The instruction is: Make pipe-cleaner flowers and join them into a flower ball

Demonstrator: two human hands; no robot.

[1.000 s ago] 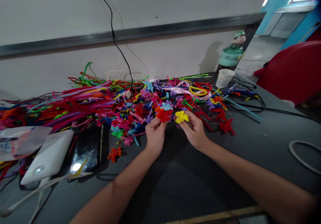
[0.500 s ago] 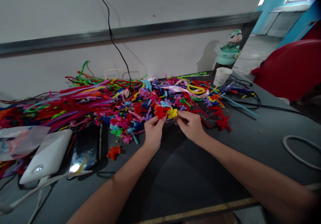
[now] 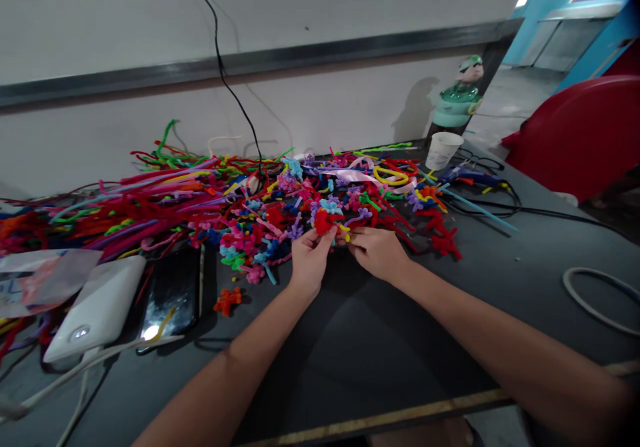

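My left hand (image 3: 310, 257) pinches a red pipe-cleaner flower (image 3: 325, 221) between thumb and fingers, just above the near side of the pile. Right beside it, my right hand (image 3: 377, 250) has its fingers closed on a yellow pipe-cleaner flower (image 3: 345, 233), of which only a small part shows. The two flowers meet or overlap between my fingertips; whether they are joined cannot be made out. Behind both hands spreads a heap of colourful pipe-cleaner flowers (image 3: 280, 187). An orange pipe-cleaner flower (image 3: 228, 301) lies alone on the dark table, left of my left forearm.
Long loose pipe cleaners (image 3: 150, 200) cover the left back. A white power bank (image 3: 97, 307) and a black phone (image 3: 173, 293) lie at left with cables. At right stand a paper cup (image 3: 443, 151) and a green figurine (image 3: 457, 97), near a glue gun (image 3: 473, 178).
My right hand has moved slightly left, closer to my left hand. The yellow flower has turned and is now mostly hidden by my fingers.
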